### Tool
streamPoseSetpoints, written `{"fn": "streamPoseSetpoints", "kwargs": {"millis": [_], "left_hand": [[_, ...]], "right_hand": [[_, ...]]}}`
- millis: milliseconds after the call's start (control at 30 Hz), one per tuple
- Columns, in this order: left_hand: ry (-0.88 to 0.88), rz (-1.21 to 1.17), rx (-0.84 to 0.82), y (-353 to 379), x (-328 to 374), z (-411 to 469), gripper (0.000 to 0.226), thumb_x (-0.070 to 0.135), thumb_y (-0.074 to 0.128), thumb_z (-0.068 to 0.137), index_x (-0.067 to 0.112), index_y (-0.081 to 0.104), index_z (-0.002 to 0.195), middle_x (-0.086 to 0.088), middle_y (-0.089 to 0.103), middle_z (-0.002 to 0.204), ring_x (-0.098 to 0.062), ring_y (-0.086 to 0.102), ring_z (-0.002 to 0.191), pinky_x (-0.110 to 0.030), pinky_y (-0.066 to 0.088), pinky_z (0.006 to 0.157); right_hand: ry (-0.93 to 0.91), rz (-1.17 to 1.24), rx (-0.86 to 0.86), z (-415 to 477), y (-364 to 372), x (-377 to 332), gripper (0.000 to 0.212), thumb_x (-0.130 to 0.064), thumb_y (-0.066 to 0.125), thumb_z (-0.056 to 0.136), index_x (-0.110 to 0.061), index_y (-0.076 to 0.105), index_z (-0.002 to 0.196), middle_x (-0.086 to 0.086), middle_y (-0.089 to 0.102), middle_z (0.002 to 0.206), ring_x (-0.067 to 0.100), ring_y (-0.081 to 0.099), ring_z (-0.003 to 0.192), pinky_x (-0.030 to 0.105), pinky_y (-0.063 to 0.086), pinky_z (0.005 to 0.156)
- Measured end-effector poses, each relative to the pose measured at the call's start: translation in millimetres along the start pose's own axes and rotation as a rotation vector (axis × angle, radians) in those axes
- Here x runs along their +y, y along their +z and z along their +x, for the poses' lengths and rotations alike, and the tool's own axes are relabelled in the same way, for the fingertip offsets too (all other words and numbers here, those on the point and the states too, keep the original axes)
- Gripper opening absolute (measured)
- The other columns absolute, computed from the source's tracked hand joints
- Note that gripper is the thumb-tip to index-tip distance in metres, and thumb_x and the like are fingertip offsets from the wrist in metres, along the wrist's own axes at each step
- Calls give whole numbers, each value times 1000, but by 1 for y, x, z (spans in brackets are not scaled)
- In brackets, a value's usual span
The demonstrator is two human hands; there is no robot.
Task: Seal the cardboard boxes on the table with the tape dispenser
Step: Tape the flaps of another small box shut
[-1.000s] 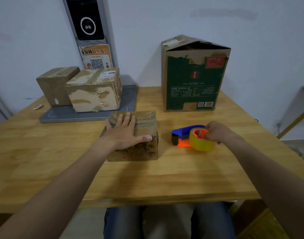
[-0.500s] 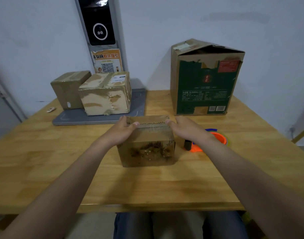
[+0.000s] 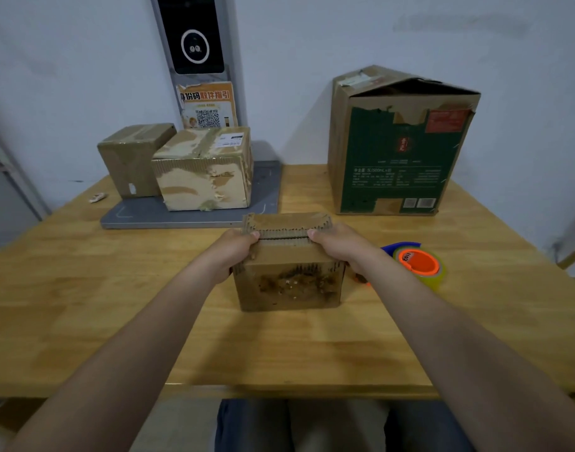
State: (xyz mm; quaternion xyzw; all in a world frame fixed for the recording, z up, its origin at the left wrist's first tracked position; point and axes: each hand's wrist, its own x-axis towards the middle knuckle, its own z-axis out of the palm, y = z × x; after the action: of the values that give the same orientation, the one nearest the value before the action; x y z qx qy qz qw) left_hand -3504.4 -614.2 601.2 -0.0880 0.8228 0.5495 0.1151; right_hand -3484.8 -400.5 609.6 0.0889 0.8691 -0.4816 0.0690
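A small worn cardboard box (image 3: 287,285) stands on the wooden table (image 3: 84,288) right in front of me. My left hand (image 3: 235,251) grips its left top edge and my right hand (image 3: 339,244) grips its right top edge, thumbs pressing the top flaps together at the seam. A tape dispenser (image 3: 416,264), blue and orange with a roll of yellowish tape, lies on the table just right of the box, beside my right wrist. Nobody holds it.
Two taped cardboard boxes (image 3: 204,171) stand on a grey flat scale (image 3: 181,213) at the back left. A tall green-printed carton (image 3: 400,145) with a loose top stands at the back right. A small white scrap (image 3: 97,198) lies near the left edge. The wall is close behind.
My right hand let go of the tape dispenser and moved left onto the box. My left hand shifted from flat on top to gripping the left edge. Both now squeeze the flaps.
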Motion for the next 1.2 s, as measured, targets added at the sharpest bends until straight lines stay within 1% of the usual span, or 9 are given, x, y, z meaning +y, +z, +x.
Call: {"fn": "streamPoseSetpoints", "kwargs": {"millis": [167,300,433,533,633,733,933,1067,1200], "left_hand": [[-86,-233,-55,-5,-4,-3,30,35,50,106,10,63,116,-12,77,102,-27,73,96,-38,58,81],[-107,-333,-94,-7,-9,-6,35,40,49,106,12,67,115,-11,78,100,-26,74,97,-38,57,85],[-112,-322,-127,-9,-9,-5,39,43,46,106,13,66,121,-11,78,103,-26,74,100,-38,57,90],[-96,-143,-138,-15,-1,-14,47,48,46,105,14,60,134,-9,74,117,-27,68,113,-43,52,103],[61,205,22,-20,16,-23,62,52,42,105,14,40,154,-6,46,155,-29,42,142,-43,34,117],[210,507,139,-12,27,-45,68,53,45,103,14,31,156,-7,37,160,-31,35,146,-43,34,111],[302,880,75,50,8,-85,82,70,32,97,19,21,160,-11,4,170,-34,1,156,-57,13,124],[272,891,50,54,-2,-71,93,76,11,96,13,4,163,-14,-14,169,-29,-21,154,-55,-10,123],[371,855,38,34,-7,-34,86,77,16,95,25,6,163,1,-21,168,-17,-28,151,-54,-11,122]], "right_hand": [[141,90,-11,4,-1,4,43,-46,43,104,-17,50,135,4,63,105,21,60,96,39,49,90],[216,416,-60,4,-1,12,43,-43,46,105,-16,46,139,11,67,109,25,67,98,39,56,85],[232,468,-95,6,-1,11,43,-42,47,104,-17,46,139,12,68,110,26,68,99,38,56,81],[185,228,-108,8,-7,9,53,-53,44,102,-17,45,142,8,66,119,26,62,111,44,48,102],[-21,-81,-31,7,-21,2,64,-55,38,104,-15,35,153,6,43,153,28,38,143,44,28,117],[-218,-262,-20,16,-34,-5,64,-49,39,105,-19,22,159,3,24,165,24,21,152,41,21,120],[-390,-527,-159,33,-38,-3,47,-35,43,106,-17,42,150,-8,46,138,11,39,133,37,32,112],[-423,-532,-94,20,-44,8,32,-35,45,106,-14,59,125,-1,57,120,17,55,109,38,46,97],[-377,-549,52,-4,-45,28,32,-43,48,103,-18,63,117,3,65,106,21,61,100,39,51,81]]}}
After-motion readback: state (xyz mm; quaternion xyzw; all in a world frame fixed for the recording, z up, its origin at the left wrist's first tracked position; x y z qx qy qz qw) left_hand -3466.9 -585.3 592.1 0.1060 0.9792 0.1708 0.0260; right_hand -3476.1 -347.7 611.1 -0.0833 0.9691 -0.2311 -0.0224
